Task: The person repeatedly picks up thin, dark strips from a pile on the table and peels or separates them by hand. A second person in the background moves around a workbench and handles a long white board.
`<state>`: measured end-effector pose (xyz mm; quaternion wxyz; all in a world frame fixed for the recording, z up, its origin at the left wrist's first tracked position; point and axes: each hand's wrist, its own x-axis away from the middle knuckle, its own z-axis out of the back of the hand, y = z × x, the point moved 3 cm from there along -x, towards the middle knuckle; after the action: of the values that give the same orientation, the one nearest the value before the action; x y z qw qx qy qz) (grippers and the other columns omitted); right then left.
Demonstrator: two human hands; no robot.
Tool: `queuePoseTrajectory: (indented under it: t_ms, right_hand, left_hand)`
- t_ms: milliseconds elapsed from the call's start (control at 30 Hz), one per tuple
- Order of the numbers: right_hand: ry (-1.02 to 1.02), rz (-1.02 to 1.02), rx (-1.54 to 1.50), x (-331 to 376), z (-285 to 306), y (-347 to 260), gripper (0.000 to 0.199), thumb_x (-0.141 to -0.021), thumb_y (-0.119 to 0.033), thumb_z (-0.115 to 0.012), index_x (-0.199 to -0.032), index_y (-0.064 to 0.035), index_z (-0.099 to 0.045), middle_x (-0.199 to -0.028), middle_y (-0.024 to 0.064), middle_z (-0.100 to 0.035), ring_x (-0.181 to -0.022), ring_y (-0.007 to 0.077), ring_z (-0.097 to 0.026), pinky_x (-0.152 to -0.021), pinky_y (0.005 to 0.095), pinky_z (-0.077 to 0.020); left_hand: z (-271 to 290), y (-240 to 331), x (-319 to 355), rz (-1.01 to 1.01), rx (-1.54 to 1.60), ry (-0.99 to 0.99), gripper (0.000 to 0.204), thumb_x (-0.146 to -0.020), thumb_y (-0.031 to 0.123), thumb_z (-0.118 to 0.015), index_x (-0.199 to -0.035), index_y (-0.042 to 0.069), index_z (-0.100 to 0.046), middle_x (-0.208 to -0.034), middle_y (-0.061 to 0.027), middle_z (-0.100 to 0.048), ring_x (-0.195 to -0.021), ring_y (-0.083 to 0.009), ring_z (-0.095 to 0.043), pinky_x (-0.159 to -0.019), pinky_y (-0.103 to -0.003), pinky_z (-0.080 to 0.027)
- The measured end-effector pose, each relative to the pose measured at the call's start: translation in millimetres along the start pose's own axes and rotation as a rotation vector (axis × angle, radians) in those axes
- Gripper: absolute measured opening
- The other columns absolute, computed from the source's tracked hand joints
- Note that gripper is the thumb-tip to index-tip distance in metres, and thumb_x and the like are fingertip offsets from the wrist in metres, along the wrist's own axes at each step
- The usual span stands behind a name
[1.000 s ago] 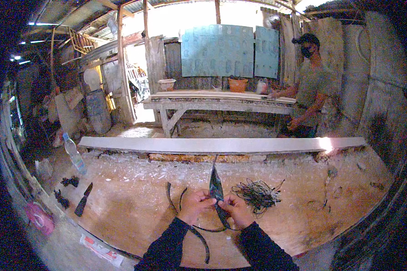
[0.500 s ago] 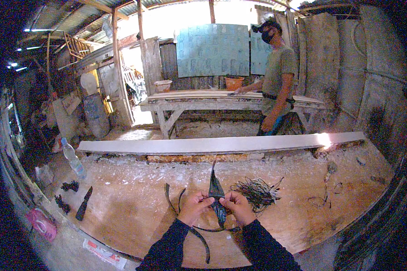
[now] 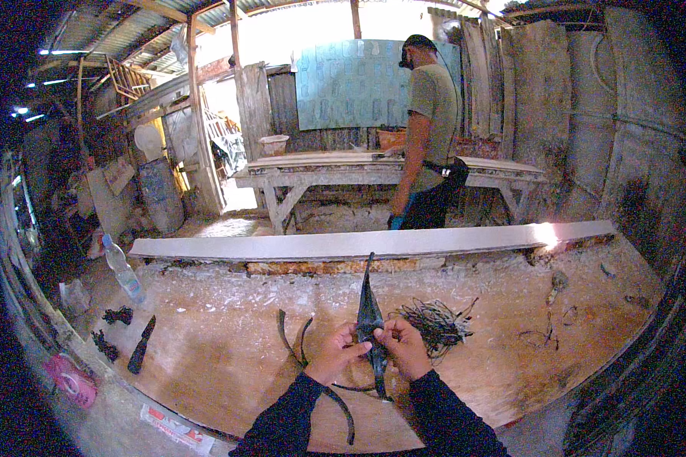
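My left hand (image 3: 337, 355) and my right hand (image 3: 406, 349) pinch a glossy black strip (image 3: 369, 305) that looks like rubber or plastic. It stands nearly upright between them, its thin tip pointing away from me and its lower end near the tabletop. Several narrow black strips (image 3: 340, 411) lie loose beside and below my left hand. Just right of my right hand is a tangled heap of thin dark strands (image 3: 438, 324). A dark knife (image 3: 142, 346) rests further left on the wooden table (image 3: 229, 381).
A long white beam (image 3: 312, 244) spans the table's far side. At the left are a clear bottle (image 3: 122, 268), small black bundles (image 3: 117, 314) and a pink object (image 3: 72, 378). Beyond, another person (image 3: 434, 114) stands by a long bench (image 3: 320, 164).
The black strip now stands taller and straighter, and my fingers have shifted their grip on it. The other person has moved left along the bench and turned away.
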<state>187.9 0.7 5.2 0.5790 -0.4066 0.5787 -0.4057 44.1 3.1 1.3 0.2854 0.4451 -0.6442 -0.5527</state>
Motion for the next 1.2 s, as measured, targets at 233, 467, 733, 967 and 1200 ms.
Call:
queuePoseTrajectory:
  t_ms: [233,467,733,967,1200]
  right_hand:
    - [-0.126,-0.239,-0.128,5.5,-0.9,-15.8,0.014,-0.078,-0.018,-0.063,-0.085,-0.0082,-0.056,-0.065,-0.0039,-0.053,-0.048,0.0038,-0.046,-0.039,0.0183,-0.0339]
    - [-0.214,-0.336,-0.210,5.9,-5.4,-6.5,0.014,-0.075,-0.018,-0.067,-0.082,-0.0071,-0.059,-0.066,-0.0020,-0.056,-0.052,0.0066,-0.051,-0.046,0.0184,-0.0399]
    - [-0.155,-0.351,-0.243,6.1,2.0,-1.8,0.010,-0.075,-0.014,-0.065,-0.075,-0.0072,-0.057,-0.067,-0.0020,-0.056,-0.056,0.0063,-0.050,-0.051,0.0191,-0.0397]
    - [-0.090,-0.129,-0.136,1.8,-1.6,1.7,0.013,-0.078,-0.010,-0.062,-0.070,-0.0077,-0.052,-0.067,-0.0042,-0.052,-0.062,0.0044,-0.047,-0.057,0.0198,-0.0386]
    - [-0.073,-0.081,-0.045,0.6,0.3,2.2,0.017,-0.079,-0.012,-0.062,-0.068,-0.0081,-0.049,-0.065,-0.0039,-0.050,-0.058,0.0042,-0.046,-0.052,0.0193,-0.0378]
  left_hand:
    - [1.3,3.1,-1.2,-0.182,-0.095,0.097,0.029,-0.080,0.005,-0.057,-0.107,0.004,-0.047,-0.094,-0.0027,-0.058,-0.083,-0.0117,-0.056,-0.073,-0.025,-0.046]
    - [5.7,12.8,0.7,-0.182,-0.140,0.145,0.022,-0.081,0.003,-0.055,-0.102,0.004,-0.049,-0.086,-0.0021,-0.059,-0.075,-0.0098,-0.055,-0.068,-0.023,-0.046]
    - [6.6,22.0,4.0,-0.208,-0.528,0.172,0.019,-0.082,0.004,-0.054,-0.101,0.004,-0.050,-0.083,-0.0024,-0.058,-0.070,-0.0084,-0.055,-0.060,-0.022,-0.047]
    - [-4.0,1.1,-2.2,-0.124,-0.146,0.072,0.022,-0.083,0.006,-0.054,-0.103,0.004,-0.048,-0.090,-0.0025,-0.058,-0.078,-0.0091,-0.056,-0.061,-0.023,-0.049]
    - [5.8,-6.9,-2.1,-0.008,-0.007,0.035,0.026,-0.082,0.009,-0.055,-0.107,0.006,-0.047,-0.092,-0.0013,-0.058,-0.078,-0.0101,-0.056,-0.064,-0.024,-0.048]
